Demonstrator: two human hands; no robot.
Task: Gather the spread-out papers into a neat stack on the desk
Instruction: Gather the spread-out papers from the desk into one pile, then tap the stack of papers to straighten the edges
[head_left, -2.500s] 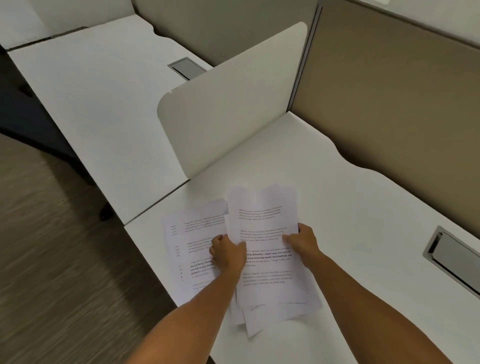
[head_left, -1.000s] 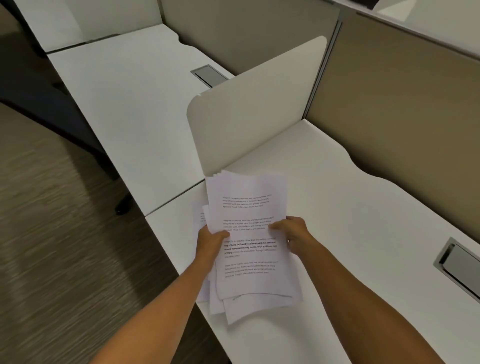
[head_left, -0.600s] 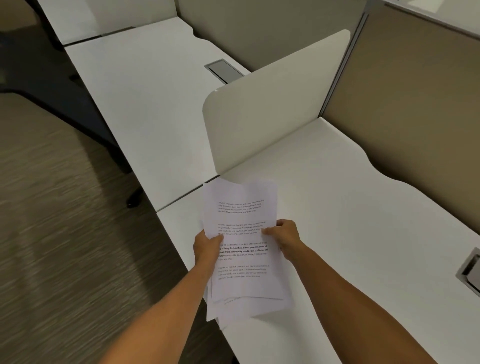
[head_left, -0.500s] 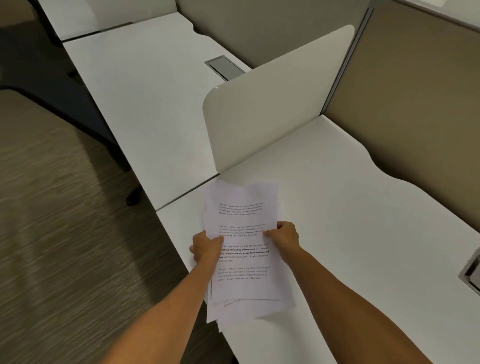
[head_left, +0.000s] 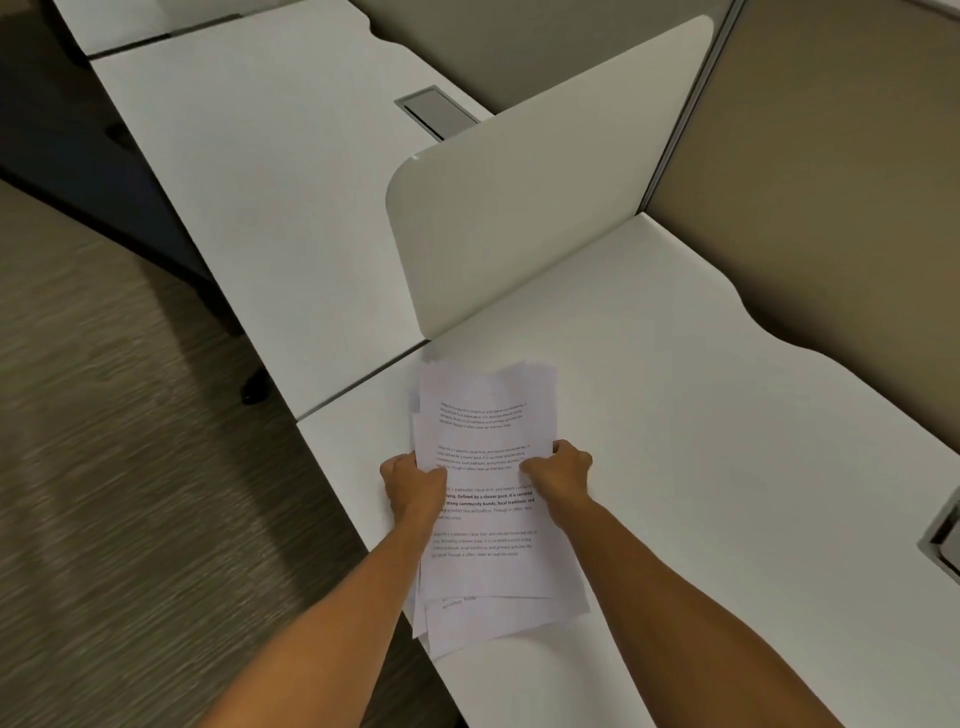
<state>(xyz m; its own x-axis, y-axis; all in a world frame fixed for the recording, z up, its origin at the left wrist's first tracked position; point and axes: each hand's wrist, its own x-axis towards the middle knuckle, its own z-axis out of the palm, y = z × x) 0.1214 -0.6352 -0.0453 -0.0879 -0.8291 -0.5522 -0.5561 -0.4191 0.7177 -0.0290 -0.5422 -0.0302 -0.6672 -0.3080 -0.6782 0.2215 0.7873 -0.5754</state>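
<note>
A: White paper fills the middle of my view: the papers are bunched into 1 rough pile near the front left corner of the worktop.

B: What is the grip doing on each side?

A: I see the left hand curled round the pile's left edge, thumb on the top sheet. The right hand is curled round the right edge the same way. Both grips are closed tight on the pile.

B: Is the pile square?

A: No. I see sheet edges fanned out at the far end, and 2 or 3 lower sheets poke out crooked at the near end, close to the worktop's front edge.

B: Anything else?

A: A pale divider panel stands just beyond the pile, a second desk lies to its left, and a grey cable hatch is set in that one.
</note>
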